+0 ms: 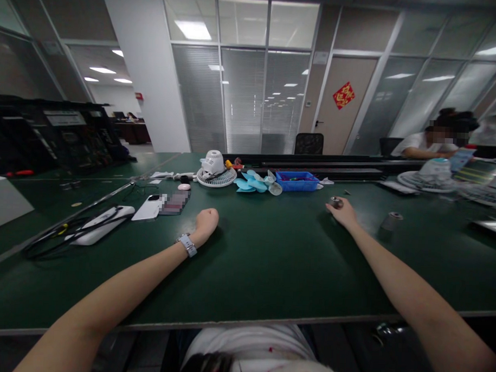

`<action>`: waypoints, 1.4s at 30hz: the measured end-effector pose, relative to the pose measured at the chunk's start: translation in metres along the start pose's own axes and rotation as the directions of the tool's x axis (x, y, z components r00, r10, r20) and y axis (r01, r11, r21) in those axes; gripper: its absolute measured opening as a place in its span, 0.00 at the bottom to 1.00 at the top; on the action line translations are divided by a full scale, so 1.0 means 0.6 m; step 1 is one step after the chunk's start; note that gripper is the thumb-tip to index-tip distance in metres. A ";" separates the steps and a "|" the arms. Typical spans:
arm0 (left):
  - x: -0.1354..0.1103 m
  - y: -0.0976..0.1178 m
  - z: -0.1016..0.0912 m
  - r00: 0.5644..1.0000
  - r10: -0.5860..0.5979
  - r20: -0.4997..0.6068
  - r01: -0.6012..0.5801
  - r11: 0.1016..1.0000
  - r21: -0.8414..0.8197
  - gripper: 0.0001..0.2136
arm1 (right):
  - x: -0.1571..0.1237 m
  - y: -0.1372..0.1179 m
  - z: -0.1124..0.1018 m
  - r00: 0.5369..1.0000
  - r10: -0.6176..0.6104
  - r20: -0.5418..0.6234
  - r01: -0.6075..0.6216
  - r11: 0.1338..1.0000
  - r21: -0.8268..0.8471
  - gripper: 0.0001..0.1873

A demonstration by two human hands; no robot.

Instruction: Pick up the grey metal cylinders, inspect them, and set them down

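Observation:
My right hand (343,212) rests on the green table at the right, its thumb and fingers closed around a small metal cylinder (336,202). Only the top of that cylinder shows above the fingers. A second grey metal cylinder (392,221) stands upright to the right of my right forearm, apart from it. On the left side of the table my left hand (207,224) lies closed in a loose fist, a watch (188,244) on its wrist. Nothing shows in the left fist, and it touches only the tabletop.
Toward the back are a white fan part (213,166), light-blue fan blades (253,182) and a blue basket (297,181). A phone (150,207) and a white power bank-like block (102,226) with black cable lie left. A person (426,139) sits at the far right.

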State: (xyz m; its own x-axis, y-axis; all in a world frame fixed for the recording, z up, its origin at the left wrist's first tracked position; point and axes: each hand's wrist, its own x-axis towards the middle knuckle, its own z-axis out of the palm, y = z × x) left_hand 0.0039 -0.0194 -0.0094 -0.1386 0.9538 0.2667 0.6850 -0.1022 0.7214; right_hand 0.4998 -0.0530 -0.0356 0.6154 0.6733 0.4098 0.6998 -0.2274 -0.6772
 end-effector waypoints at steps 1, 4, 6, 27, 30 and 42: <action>0.005 -0.003 -0.002 1.000 -0.016 -0.008 0.015 1.000 -0.027 0.11 | 0.002 0.003 0.002 1.000 0.015 0.001 -0.015 1.000 0.010 0.29; 0.025 -0.019 -0.008 0.997 -0.070 -0.021 0.066 0.985 -0.163 0.08 | 0.006 0.007 0.004 1.000 0.019 0.011 -0.020 1.000 0.008 0.27; 0.038 -0.030 -0.013 0.994 -0.107 -0.028 0.097 0.963 -0.252 0.07 | 0.006 0.009 0.005 1.000 0.015 0.007 -0.015 1.000 -0.002 0.27; 0.026 -0.031 -0.012 0.986 0.138 0.095 -0.123 0.981 -0.151 0.12 | 0.019 0.014 0.011 0.996 0.086 0.002 -0.086 0.996 0.008 0.26; 0.026 -0.031 -0.011 0.985 0.145 0.093 -0.131 0.981 -0.145 0.12 | 0.022 0.011 0.014 0.994 0.110 0.002 -0.110 0.993 0.047 0.23; 0.028 -0.031 -0.007 0.990 0.100 0.105 -0.078 0.979 -0.189 0.11 | -0.004 -0.017 -0.004 1.000 -0.008 0.000 0.008 0.994 -0.105 0.25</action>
State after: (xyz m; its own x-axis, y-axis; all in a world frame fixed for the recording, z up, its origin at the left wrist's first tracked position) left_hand -0.0142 -0.0030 -0.0155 0.0058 0.9632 0.2689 0.5460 -0.2283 0.8061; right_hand 0.4921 -0.0539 -0.0280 0.6100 0.6748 0.4153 0.7387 -0.2948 -0.6061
